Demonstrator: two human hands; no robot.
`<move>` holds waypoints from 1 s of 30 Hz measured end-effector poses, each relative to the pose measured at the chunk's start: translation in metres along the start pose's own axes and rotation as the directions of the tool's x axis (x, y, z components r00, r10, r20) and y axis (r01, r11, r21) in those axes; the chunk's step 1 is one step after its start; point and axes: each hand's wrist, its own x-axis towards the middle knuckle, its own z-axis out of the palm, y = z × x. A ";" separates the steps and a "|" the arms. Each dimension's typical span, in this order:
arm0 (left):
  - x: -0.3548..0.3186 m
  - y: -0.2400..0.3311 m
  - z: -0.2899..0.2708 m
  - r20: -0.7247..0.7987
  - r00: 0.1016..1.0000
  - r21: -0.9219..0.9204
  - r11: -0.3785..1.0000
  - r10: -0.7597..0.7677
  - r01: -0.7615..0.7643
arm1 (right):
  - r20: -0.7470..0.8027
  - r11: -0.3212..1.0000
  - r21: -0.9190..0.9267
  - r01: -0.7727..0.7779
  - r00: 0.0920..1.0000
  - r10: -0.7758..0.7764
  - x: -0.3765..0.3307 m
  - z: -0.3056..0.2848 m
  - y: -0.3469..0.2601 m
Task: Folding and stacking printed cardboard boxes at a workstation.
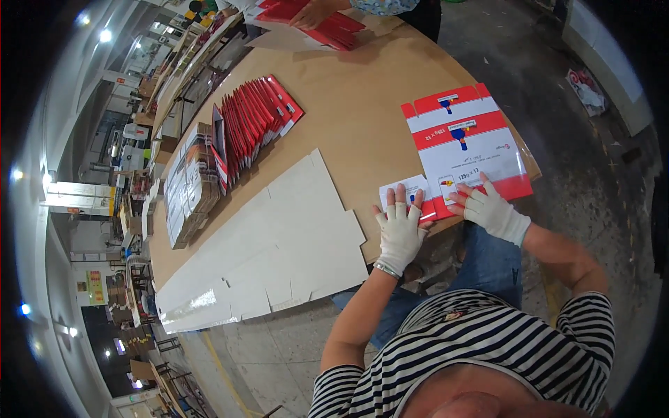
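Note:
A flat red-and-white printed carton blank lies on the brown table near its front edge. My left hand, in a white fingerless glove, presses flat on the blank's white end flap. My right hand, gloved the same way, rests on the red bottom edge of the blank, fingers spread on it. Neither hand grips anything.
A large white cardboard sheet overhangs the table to my left. Fanned red carton blanks and a bundled stack of blanks lie farther left. Another person's hand rests on red blanks across the table. Concrete floor lies to the right.

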 end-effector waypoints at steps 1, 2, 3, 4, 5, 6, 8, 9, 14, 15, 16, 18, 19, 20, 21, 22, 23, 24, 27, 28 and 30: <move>-0.001 0.001 -0.001 0.017 1.000 0.023 1.000 -0.004 0.004 | -0.005 1.000 -0.011 0.004 1.000 -0.004 0.000 0.001 -0.001; -0.001 0.002 -0.002 0.034 0.999 0.045 0.999 -0.009 0.008 | -0.011 1.000 -0.021 0.009 1.000 -0.009 0.000 0.001 -0.001; -0.001 0.002 -0.003 0.038 0.999 0.046 0.999 -0.015 0.013 | -0.009 1.000 -0.016 0.013 1.000 -0.013 0.000 0.001 -0.001; -0.001 0.003 -0.004 0.044 0.999 0.044 0.999 -0.017 0.015 | -0.018 1.000 0.022 0.015 1.000 -0.014 0.001 -0.001 0.000; 0.000 0.003 -0.005 0.051 0.999 0.043 0.999 -0.020 0.017 | -0.025 0.998 0.060 0.017 1.000 -0.016 0.001 -0.001 0.000; 0.000 0.003 -0.006 0.053 0.998 0.043 0.999 -0.029 0.027 | -0.024 0.998 0.065 0.026 0.999 -0.024 0.001 0.000 0.001; 0.001 0.001 -0.009 0.063 0.998 0.007 1.000 -0.001 0.001 | -0.030 0.996 0.066 0.053 0.998 -0.051 0.001 0.001 0.004; 0.001 0.002 -0.009 0.063 0.998 0.005 1.000 -0.009 0.009 | -0.027 0.996 0.068 0.060 0.998 -0.059 0.000 0.001 0.005; -0.001 0.001 -0.011 0.048 0.999 -0.122 0.992 -0.015 0.021 | -0.029 0.993 0.093 0.069 0.997 -0.067 0.002 -0.005 0.005; 0.001 0.002 -0.010 0.051 0.998 -0.129 0.991 -0.023 0.030 | -0.022 0.992 0.096 0.077 0.997 -0.075 0.003 -0.005 0.006; 0.003 0.003 -0.010 0.060 0.996 -0.160 0.984 -0.067 0.075 | -0.024 0.991 0.112 0.071 0.997 -0.069 0.004 -0.006 0.006; 0.006 0.005 -0.009 0.075 0.990 -0.200 0.971 -0.118 0.131 | -0.014 0.989 0.132 0.073 0.997 -0.071 0.005 -0.009 0.005; 0.010 0.005 -0.011 0.095 0.982 -0.253 0.950 -0.162 0.181 | -0.011 0.988 0.141 0.068 0.998 -0.067 0.006 -0.010 0.007; 0.014 0.006 -0.012 0.117 0.972 -0.305 0.924 -0.203 0.230 | -0.007 0.987 0.149 0.062 0.998 -0.062 0.007 -0.011 0.008; 0.017 0.007 -0.014 0.118 0.971 -0.309 0.921 -0.210 0.237 | 0.003 0.986 0.150 0.068 0.998 -0.069 0.005 -0.011 0.008; 0.020 0.005 -0.013 0.119 0.969 -0.317 0.917 -0.216 0.243 | 0.006 0.988 0.141 0.064 0.998 -0.066 0.005 -0.011 0.007; 0.022 0.000 -0.012 0.065 0.989 -0.312 0.938 -0.136 0.149 | 0.009 0.989 0.133 0.060 0.998 -0.062 0.004 -0.011 0.007; 0.023 -0.005 -0.012 0.011 0.998 -0.302 0.952 -0.054 0.055 | 0.017 0.989 0.132 0.066 0.997 -0.069 0.004 -0.011 0.007; 0.018 -0.024 -0.008 -0.005 0.981 -0.085 0.977 0.196 -0.196 | 0.033 0.984 0.171 0.044 0.998 -0.051 0.006 -0.017 0.007; 0.018 -0.025 -0.009 -0.004 0.982 -0.092 0.977 0.191 -0.190 | 0.056 0.978 0.209 0.023 0.998 -0.035 0.009 -0.020 0.008; 0.017 -0.024 -0.008 0.027 0.981 -0.060 0.980 0.192 -0.190 | 0.086 0.968 0.252 0.003 0.996 -0.026 0.012 -0.028 0.011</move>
